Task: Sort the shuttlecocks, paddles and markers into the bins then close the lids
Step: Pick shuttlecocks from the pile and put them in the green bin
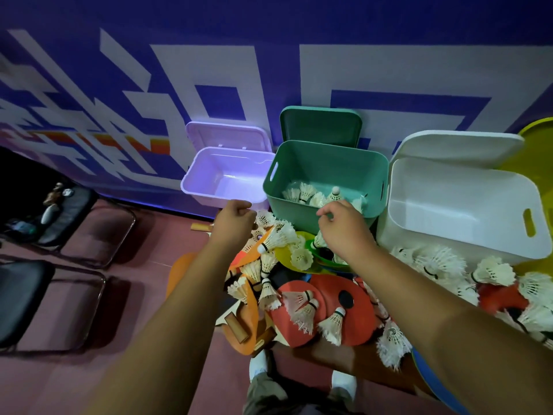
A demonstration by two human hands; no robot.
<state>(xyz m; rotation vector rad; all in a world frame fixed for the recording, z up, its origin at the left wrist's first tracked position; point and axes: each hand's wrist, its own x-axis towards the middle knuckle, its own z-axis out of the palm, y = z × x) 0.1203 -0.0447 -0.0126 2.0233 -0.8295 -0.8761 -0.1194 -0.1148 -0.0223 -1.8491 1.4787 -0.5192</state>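
Three open bins stand against the wall: a purple bin [191, 187] with nothing in it, a green bin [287, 215] holding several shuttlecocks [305, 193], and a white bin [449, 235]. In front of them lies a heap of shuttlecocks [278, 238], red paddles [362, 304], an orange paddle [179, 271] and flat yellow and green markers [284, 256]. My left hand [236, 218] is curled into a fist at the purple bin's front rim, with nothing visible in it. My right hand [341, 226] hangs with loosely curled fingers over the heap, against the green bin's front wall.
Two black folding chairs [68, 217] [18, 301] stand on the red floor to the left. A blue and white wall rises behind the bins. My white shoes [258, 363] are below the heap. A blue disc [434, 381] lies at lower right.
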